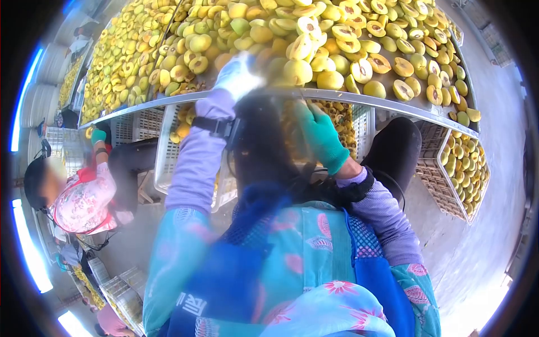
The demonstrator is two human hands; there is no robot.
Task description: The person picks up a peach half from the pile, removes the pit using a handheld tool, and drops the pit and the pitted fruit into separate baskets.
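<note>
My left hand (238, 76), in a white glove, reaches over the metal rim (314, 94) of a table heaped with halved yellow stone fruit (362, 70). Its fingers are smeared by motion and glare, close to the fruit at the near edge, so I cannot tell what they hold. My right hand (323, 136), in a green glove, is lower, at the near side of the rim and over a crate of fruit pieces (339, 115). Its visible fingers stretch toward the rim, with nothing showing in them. Some halves show brown pit hollows.
A white crate (168, 149) stands under the table at left, partly behind my left arm. At right, a crate (435, 163) full of yellow fruit sits on the concrete floor (449, 253). Another person (84, 196) sits at left by the same table. Stacked crates (120, 297) stand farther back.
</note>
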